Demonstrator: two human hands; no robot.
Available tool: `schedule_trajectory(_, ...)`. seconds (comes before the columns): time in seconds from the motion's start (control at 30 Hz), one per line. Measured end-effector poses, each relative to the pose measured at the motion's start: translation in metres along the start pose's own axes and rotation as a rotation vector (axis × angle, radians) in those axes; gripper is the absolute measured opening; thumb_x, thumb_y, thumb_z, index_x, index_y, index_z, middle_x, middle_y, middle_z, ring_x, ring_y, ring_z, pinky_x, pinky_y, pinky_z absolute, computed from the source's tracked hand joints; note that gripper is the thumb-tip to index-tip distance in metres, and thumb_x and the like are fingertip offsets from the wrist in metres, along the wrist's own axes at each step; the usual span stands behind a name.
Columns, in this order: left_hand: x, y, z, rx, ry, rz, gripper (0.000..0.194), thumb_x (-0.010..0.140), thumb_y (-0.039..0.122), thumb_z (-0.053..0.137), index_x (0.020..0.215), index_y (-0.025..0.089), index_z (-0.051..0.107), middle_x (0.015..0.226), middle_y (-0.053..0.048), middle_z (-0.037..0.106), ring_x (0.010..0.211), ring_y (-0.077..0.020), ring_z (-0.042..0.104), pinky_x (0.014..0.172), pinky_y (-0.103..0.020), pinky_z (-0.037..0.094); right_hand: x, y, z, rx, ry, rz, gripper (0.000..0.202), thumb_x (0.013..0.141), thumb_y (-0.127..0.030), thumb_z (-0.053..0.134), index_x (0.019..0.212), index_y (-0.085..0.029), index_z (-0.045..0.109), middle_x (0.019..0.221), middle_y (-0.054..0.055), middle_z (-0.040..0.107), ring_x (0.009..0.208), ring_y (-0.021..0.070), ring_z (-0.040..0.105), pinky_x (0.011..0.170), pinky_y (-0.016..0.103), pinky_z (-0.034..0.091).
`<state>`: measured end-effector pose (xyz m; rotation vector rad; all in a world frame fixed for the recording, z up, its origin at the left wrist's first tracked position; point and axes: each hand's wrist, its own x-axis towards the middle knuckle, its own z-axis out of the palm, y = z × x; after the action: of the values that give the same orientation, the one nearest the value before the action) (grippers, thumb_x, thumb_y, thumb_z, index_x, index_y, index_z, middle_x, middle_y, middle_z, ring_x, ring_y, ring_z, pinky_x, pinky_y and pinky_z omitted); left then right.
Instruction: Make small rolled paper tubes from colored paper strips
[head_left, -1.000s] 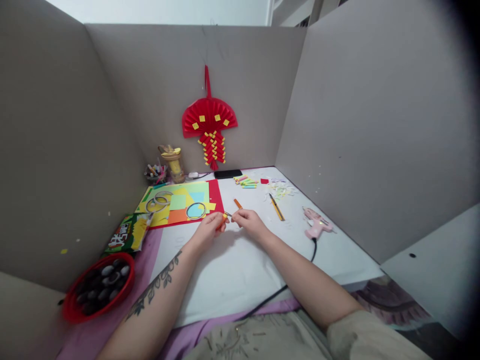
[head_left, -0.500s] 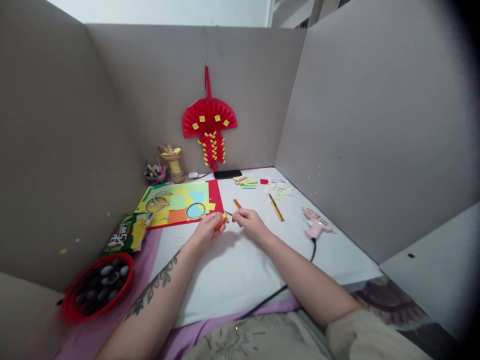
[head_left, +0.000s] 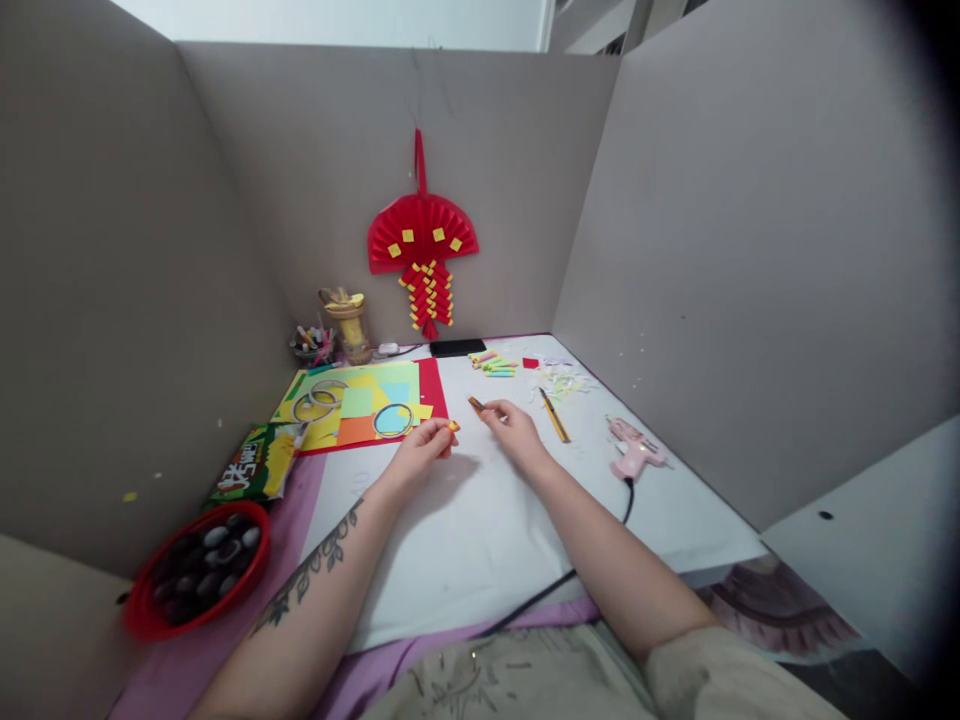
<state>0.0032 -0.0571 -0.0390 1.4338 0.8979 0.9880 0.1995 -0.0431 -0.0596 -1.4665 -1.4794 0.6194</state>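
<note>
My left hand [head_left: 426, 448] is closed, pinching a small orange paper roll with yellow at its end [head_left: 454, 426] between thumb and fingertips. To its right, my right hand [head_left: 511, 428] has its thumb and fingers pinched together just over the white tabletop. A thin dark stick [head_left: 480, 403] shows at its fingertips, right against a short orange strip [head_left: 473, 400]; whether the fingers touch the strip too is unclear. Near that hand lies a yellow craft knife [head_left: 555, 416]. Several small coloured paper rolls [head_left: 495, 364] are grouped beyond the hands.
Coloured paper sheets [head_left: 352, 432] with rings of tape [head_left: 393, 421] lie left. A pink glue gun [head_left: 634, 448] and its black cord are right. Paper scraps [head_left: 564, 380] lie at back right. A red bowl [head_left: 259, 560] and a snack bag [head_left: 255, 462] sit left. Grey panels [head_left: 315, 180] surround the table.
My right hand has moved away from the roll, right and slightly forward, to the orange strip. My left hand still holds the roll, now turned so less of it shows.
</note>
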Motion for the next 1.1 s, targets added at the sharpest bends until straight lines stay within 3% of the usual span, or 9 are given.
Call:
schedule_trajectory(0.07, 0.0, -0.001, 0.0, 0.016, -0.001, -0.006, 0.032, 0.076, 0.046, 0.058, 0.089, 0.017, 0.055, 0.078, -0.001, 0.058, 0.061, -0.0092, 0.047, 0.06, -0.022, 0.038, 0.011, 0.016, -0.011, -0.224, 0.09, 0.021, 0.032, 0.078, -0.031, 0.055, 0.107, -0.019, 0.059, 0.094, 0.008, 0.059, 0.085, 0.0205, 0.055, 0.077, 0.032, 0.041)
schedule_trajectory(0.17, 0.001, -0.002, 0.0, 0.063, -0.005, -0.004, 0.029, 0.077, 0.042, 0.058, 0.09, 0.017, 0.055, 0.08, -0.001, 0.059, 0.064, -0.0099, 0.049, 0.059, -0.022, 0.037, 0.021, 0.03, -0.025, -0.431, 0.125, 0.05, 0.031, 0.076, -0.018, 0.055, 0.106, -0.017, 0.061, 0.102, 0.014, 0.058, 0.094, 0.0244, 0.053, 0.085, 0.036, 0.038)
schedule_trajectory(0.3, 0.001, -0.006, 0.002, 0.146, 0.034, 0.057, 0.022, 0.077, 0.035, 0.057, 0.089, 0.017, 0.056, 0.082, -0.003, 0.06, 0.072, -0.0127, 0.053, 0.064, -0.023, 0.039, 0.015, 0.015, -0.022, -0.373, 0.206, -0.058, 0.023, 0.074, -0.016, 0.055, 0.094, -0.016, 0.065, 0.102, 0.015, 0.059, 0.1, 0.0261, 0.05, 0.089, 0.038, 0.036)
schedule_trajectory(0.47, 0.0, -0.006, 0.004, 0.316, 0.064, 0.162, 0.016, 0.076, 0.029, 0.057, 0.086, 0.017, 0.059, 0.087, -0.004, 0.062, 0.08, -0.0167, 0.055, 0.073, -0.028, 0.042, -0.01, -0.021, 0.003, 0.103, -0.119, -0.125, 0.018, 0.077, -0.033, 0.053, 0.078, -0.017, 0.063, 0.079, 0.004, 0.063, 0.073, 0.0165, 0.055, 0.07, 0.028, 0.043)
schedule_trajectory(0.57, -0.001, -0.005, 0.003, 0.378, 0.055, 0.202, 0.016, 0.076, 0.028, 0.056, 0.088, 0.018, 0.06, 0.089, -0.005, 0.063, 0.084, -0.0185, 0.056, 0.075, -0.03, 0.043, -0.016, -0.027, 0.01, 0.134, -0.18, -0.134, 0.018, 0.075, -0.033, 0.055, 0.073, -0.017, 0.063, 0.074, 0.002, 0.062, 0.069, 0.0151, 0.053, 0.067, 0.027, 0.041)
schedule_trajectory(0.83, -0.002, -0.01, 0.003, 0.502, -0.002, 0.254, 0.014, 0.078, 0.023, 0.055, 0.088, 0.019, 0.063, 0.089, -0.006, 0.065, 0.084, -0.0193, 0.058, 0.075, -0.03, 0.044, -0.013, -0.021, 0.002, 0.063, -0.35, -0.119, 0.013, 0.071, -0.027, 0.054, 0.068, -0.016, 0.061, 0.065, 0.0, 0.057, 0.063, 0.0136, 0.05, 0.061, 0.025, 0.037)
schedule_trajectory(0.97, -0.001, -0.011, 0.001, 0.501, -0.002, 0.242, 0.019, 0.076, 0.022, 0.057, 0.093, 0.019, 0.063, 0.095, -0.007, 0.066, 0.088, -0.02, 0.059, 0.078, -0.031, 0.045, -0.012, -0.019, 0.002, 0.042, -0.336, -0.16, 0.013, 0.074, -0.027, 0.049, 0.066, -0.018, 0.055, 0.064, -0.002, 0.052, 0.063, 0.0135, 0.047, 0.06, 0.024, 0.034)
schedule_trajectory(1.1, 0.003, -0.01, -0.005, 0.432, 0.117, 0.137, 0.022, 0.077, 0.03, 0.056, 0.094, 0.017, 0.063, 0.092, -0.008, 0.066, 0.084, -0.0201, 0.06, 0.072, -0.031, 0.046, -0.01, -0.021, -0.004, 0.037, -0.248, -0.127, 0.015, 0.076, -0.028, 0.046, 0.065, -0.019, 0.049, 0.061, -0.003, 0.046, 0.059, 0.0127, 0.042, 0.057, 0.024, 0.031)
